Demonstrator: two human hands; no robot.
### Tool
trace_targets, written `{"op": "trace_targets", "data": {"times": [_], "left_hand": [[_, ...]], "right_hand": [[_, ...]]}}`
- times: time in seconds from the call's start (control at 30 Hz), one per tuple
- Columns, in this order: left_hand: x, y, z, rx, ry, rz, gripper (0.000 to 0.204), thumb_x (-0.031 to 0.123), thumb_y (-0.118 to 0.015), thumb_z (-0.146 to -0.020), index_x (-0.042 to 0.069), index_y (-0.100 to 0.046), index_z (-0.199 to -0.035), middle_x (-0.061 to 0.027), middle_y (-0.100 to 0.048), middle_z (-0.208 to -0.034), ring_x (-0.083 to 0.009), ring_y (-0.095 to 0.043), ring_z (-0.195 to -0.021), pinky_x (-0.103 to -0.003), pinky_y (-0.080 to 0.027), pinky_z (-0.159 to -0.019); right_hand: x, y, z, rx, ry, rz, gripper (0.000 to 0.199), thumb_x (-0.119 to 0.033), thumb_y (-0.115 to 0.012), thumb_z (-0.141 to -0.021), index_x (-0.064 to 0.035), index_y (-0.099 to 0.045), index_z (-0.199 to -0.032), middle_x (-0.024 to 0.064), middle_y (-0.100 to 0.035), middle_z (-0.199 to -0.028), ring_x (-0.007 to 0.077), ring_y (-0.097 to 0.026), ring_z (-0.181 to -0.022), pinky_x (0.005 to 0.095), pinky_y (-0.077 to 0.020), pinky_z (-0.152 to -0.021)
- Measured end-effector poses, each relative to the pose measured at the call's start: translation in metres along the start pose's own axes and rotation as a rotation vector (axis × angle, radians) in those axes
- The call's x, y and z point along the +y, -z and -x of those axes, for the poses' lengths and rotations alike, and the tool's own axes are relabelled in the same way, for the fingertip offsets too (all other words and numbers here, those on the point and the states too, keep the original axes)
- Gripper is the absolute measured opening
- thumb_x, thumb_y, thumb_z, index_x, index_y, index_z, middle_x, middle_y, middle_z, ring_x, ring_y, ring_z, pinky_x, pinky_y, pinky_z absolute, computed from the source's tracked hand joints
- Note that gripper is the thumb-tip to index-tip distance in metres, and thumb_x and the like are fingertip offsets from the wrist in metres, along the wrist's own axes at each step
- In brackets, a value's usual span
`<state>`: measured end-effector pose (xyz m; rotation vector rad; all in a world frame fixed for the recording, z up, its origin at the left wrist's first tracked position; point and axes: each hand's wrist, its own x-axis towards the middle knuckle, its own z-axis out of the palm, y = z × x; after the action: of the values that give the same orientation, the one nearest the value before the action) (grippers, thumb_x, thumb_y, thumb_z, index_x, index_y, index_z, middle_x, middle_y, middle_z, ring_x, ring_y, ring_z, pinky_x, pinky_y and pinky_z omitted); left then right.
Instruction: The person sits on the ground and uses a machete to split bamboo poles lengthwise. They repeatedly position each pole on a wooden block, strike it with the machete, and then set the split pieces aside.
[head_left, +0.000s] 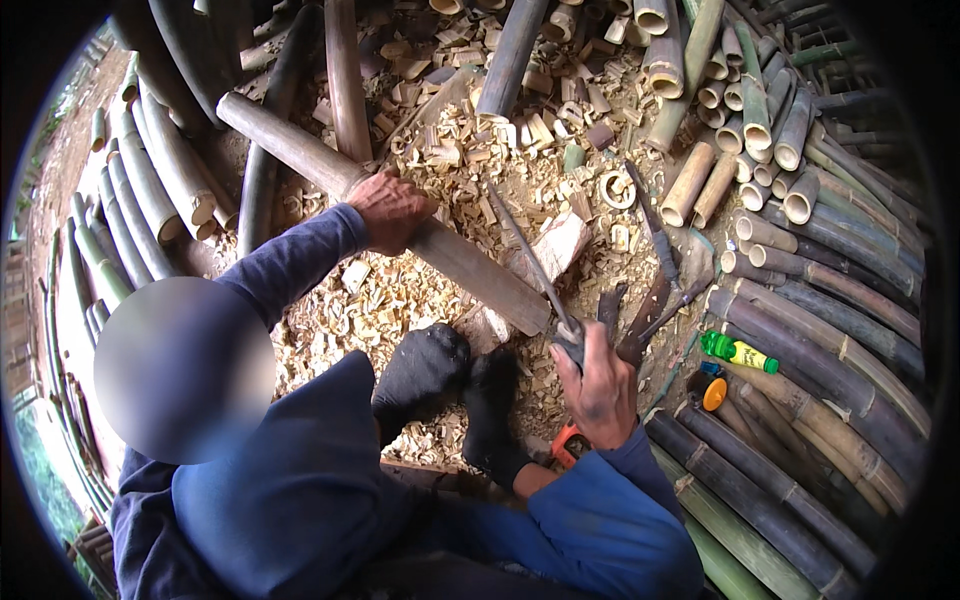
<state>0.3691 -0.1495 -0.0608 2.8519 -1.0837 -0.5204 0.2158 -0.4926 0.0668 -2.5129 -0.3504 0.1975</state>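
Observation:
My left hand (392, 210) is wrapped round the middle of a bamboo pole (475, 268). The pole slants from the upper left down to the right, its lower end close to my feet. In my right hand (602, 390) is the dark handle of a long, narrow-bladed knife (527, 248). Its blade points up and to the left, beside the lower end of the pole; I cannot tell whether they touch. A pale wood block (562, 243) lies behind the blade, and part of it is hidden.
Bamboo shavings (440, 150) cover the ground around my dark-covered feet (425, 375). Cut bamboo tubes (690, 185) and poles (780, 490) are stacked on the right; more poles (140, 190) lean at left. A green-and-yellow bottle (738, 350) and an orange object (568, 443) are nearby.

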Motion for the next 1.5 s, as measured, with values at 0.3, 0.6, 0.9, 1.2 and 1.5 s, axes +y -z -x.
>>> {"op": "trace_targets", "data": {"times": [0.3,0.6,0.9,1.2,1.5], "left_hand": [[0.002,-0.001,-0.008,0.082,-0.03,0.033,0.02,0.016,-0.074,-0.074,0.013,-0.064,-0.091,-0.0076,-0.07,-0.086,-0.0288,-0.072,-0.09,-0.046,-0.053,-0.089],[0.003,0.005,-0.012,0.027,0.025,-0.025,0.017,0.019,-0.072,-0.078,0.014,-0.064,-0.092,-0.007,-0.07,-0.088,-0.0276,-0.072,-0.092,-0.045,-0.054,-0.087],[0.011,-0.01,0.002,0.327,-0.064,-0.035,0.038,0.019,-0.078,-0.07,0.012,-0.062,-0.104,-0.0067,-0.065,-0.096,-0.0274,-0.068,-0.098,-0.045,-0.049,-0.088],[0.006,-0.018,0.006,0.408,-0.07,-0.063,0.042,0.021,-0.079,-0.067,0.012,-0.062,-0.104,-0.0074,-0.064,-0.096,-0.0277,-0.066,-0.098,-0.044,-0.049,-0.088],[0.007,-0.04,0.024,0.575,-0.022,-0.151,0.035,0.022,-0.07,-0.079,0.011,-0.064,-0.112,-0.0065,-0.064,-0.1,-0.0256,-0.064,-0.098,-0.042,-0.048,-0.09]], "right_hand": [[0.026,0.001,0.005,-0.203,-0.216,0.258,0.029,-0.026,-0.063,-0.103,-0.0041,-0.048,-0.115,0.0259,-0.071,-0.091,0.0466,-0.071,-0.078,0.0519,-0.057,-0.064],[0.048,-0.014,0.002,-0.321,-0.239,0.344,0.031,-0.028,-0.063,-0.102,-0.0027,-0.048,-0.111,0.0269,-0.069,-0.086,0.0486,-0.07,-0.081,0.0542,-0.0576,-0.068],[0.066,-0.038,0.025,-0.205,-0.181,0.391,0.037,-0.031,-0.067,-0.1,-0.0008,-0.057,-0.119,0.0262,-0.071,-0.09,0.0447,-0.071,-0.075,0.0514,-0.0562,-0.063],[0.028,-0.006,0.018,0.127,0.09,-0.13,0.04,-0.027,-0.069,-0.099,0.0001,-0.054,-0.124,0.0273,-0.071,-0.086,0.0417,-0.075,-0.082,0.0494,-0.0572,-0.066],[0.015,0.003,0.004,-0.046,-0.079,-0.022,0.036,-0.025,-0.069,-0.099,-0.0005,-0.054,-0.121,0.0267,-0.071,-0.088,0.0462,-0.072,-0.08,0.0498,-0.0572,-0.066]]}}
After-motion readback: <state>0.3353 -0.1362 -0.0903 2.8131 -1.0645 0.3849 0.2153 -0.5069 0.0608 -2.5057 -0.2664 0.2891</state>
